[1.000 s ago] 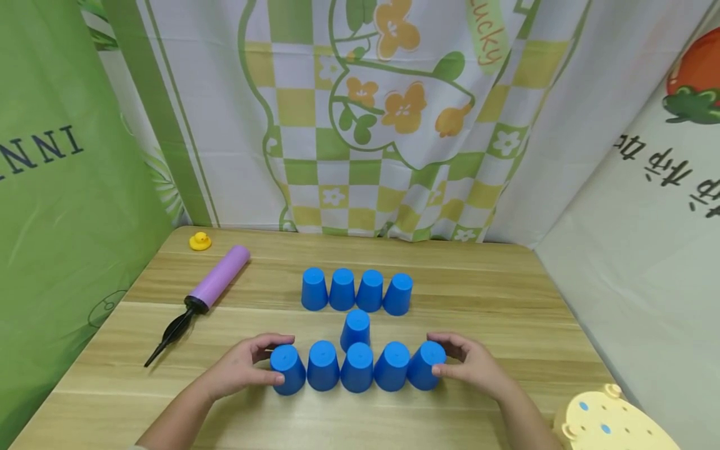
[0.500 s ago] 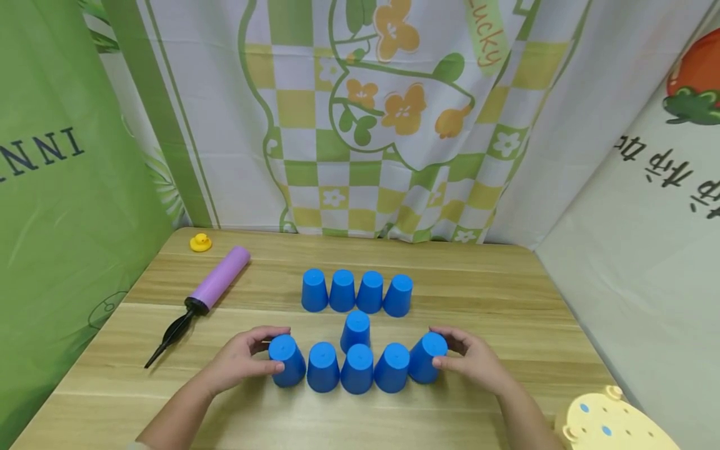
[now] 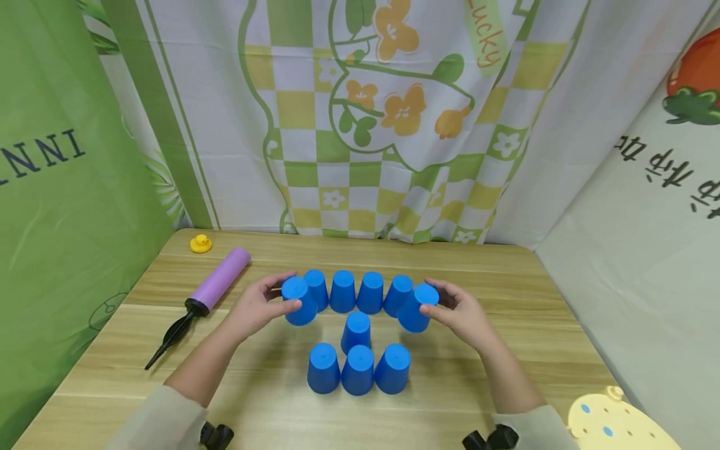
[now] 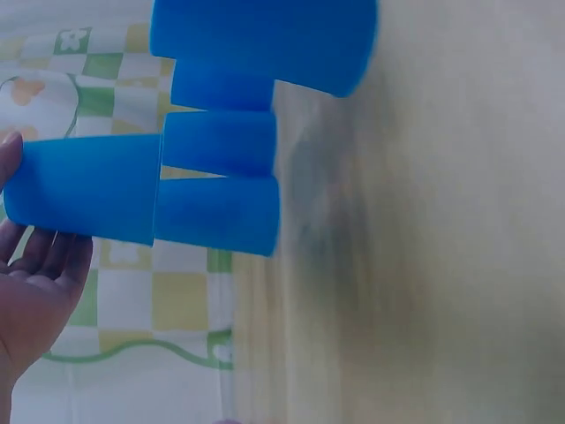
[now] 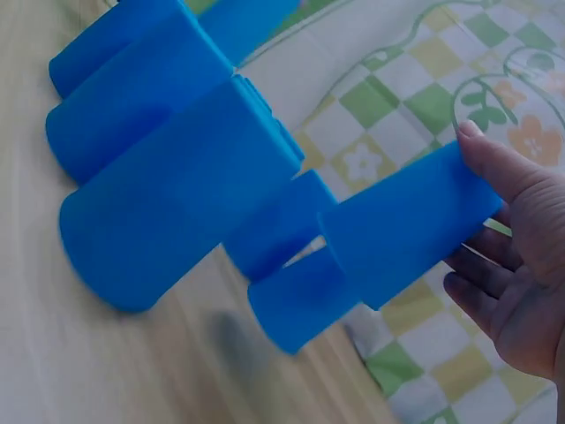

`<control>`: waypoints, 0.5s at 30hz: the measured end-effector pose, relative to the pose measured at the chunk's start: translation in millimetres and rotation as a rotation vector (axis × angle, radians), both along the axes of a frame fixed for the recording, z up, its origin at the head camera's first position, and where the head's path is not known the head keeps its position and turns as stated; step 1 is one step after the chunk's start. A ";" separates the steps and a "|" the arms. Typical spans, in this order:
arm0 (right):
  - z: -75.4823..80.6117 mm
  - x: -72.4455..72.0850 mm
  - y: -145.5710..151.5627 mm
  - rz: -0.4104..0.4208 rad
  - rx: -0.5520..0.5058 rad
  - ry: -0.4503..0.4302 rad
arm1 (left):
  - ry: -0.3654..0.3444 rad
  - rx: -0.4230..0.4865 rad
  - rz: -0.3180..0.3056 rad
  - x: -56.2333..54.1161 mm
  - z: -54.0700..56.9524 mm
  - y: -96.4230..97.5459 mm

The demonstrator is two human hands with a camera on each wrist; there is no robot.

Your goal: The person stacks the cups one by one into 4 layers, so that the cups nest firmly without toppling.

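My left hand (image 3: 257,309) grips an upside-down blue cup (image 3: 300,303) by its upper part, thumb in front and fingers behind. In the left wrist view this cup (image 4: 84,187) hangs above the wooden table. My right hand (image 3: 458,312) holds another blue cup (image 3: 417,309) the same way; the right wrist view shows that cup (image 5: 410,225) raised too. Both held cups overlap the ends of a back row of several upside-down blue cups (image 3: 342,292). One blue cup (image 3: 356,331) stands between that row and a front row of three blue cups (image 3: 357,370).
A purple hand pump (image 3: 220,279) with a black nozzle lies on the table (image 3: 484,269) at the left. Behind it sits a yellow rubber duck (image 3: 200,243). A pale yellow spotted object (image 3: 615,422) is at the lower right. Patterned curtains (image 3: 388,187) border the table.
Both hands have lifted the two outer cups off the front row and carried them away from me, to the ends of the back row. The other cups stay put.
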State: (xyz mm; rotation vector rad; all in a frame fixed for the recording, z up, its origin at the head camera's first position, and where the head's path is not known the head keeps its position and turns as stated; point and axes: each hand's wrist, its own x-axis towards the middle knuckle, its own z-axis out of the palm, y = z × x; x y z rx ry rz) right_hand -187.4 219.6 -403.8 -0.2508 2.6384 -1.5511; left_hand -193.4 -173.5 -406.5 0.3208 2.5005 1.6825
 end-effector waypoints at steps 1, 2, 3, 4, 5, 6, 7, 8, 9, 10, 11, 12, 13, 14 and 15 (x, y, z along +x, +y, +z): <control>3.1 -3.4 -2.9 -0.011 -0.003 0.002 | 0.000 0.011 0.005 -5.2 2.0 3.3; 5.9 -7.0 -6.0 -0.021 -0.002 0.008 | 0.000 0.019 0.012 -9.9 4.0 6.2; 9.1 -10.3 -9.2 -0.033 -0.005 0.011 | -0.004 0.029 0.021 -14.2 6.8 9.6; 12.4 -13.6 -12.5 -0.044 -0.008 0.012 | -0.005 0.037 0.030 -18.6 9.1 13.2; 14.9 -17.1 -15.6 -0.054 -0.011 0.015 | -0.005 0.051 0.039 -22.8 11.3 17.0; 17.1 -20.7 -18.6 -0.066 -0.013 0.013 | -0.007 0.064 0.050 -26.7 13.3 20.9; 18.8 -24.4 -21.4 -0.075 -0.016 0.014 | -0.010 0.074 0.061 -30.7 14.9 24.7; 20.2 -28.1 -24.2 -0.083 -0.015 0.011 | -0.012 0.080 0.072 -34.3 16.4 28.5; 21.2 -31.8 -27.0 -0.088 -0.015 0.008 | -0.013 0.086 0.081 -38.2 17.3 32.4; 21.5 -35.7 -29.8 -0.090 -0.015 0.006 | -0.017 0.090 0.090 -42.0 17.6 35.8; 21.2 -39.8 -32.3 -0.089 -0.015 0.004 | -0.020 0.091 0.099 -45.4 17.8 38.7; 21.3 -43.3 -35.0 -0.088 -0.015 0.000 | -0.025 0.091 0.109 -48.9 17.8 41.5; 21.4 -46.7 -37.7 -0.085 -0.016 -0.002 | -0.028 0.088 0.117 -52.3 17.8 43.9; 21.6 -49.8 -40.3 -0.085 -0.017 -0.007 | -0.031 0.084 0.123 -55.4 17.6 46.4; 21.9 -52.7 -42.9 -0.087 -0.017 -0.011 | -0.035 0.081 0.126 -58.5 17.1 48.5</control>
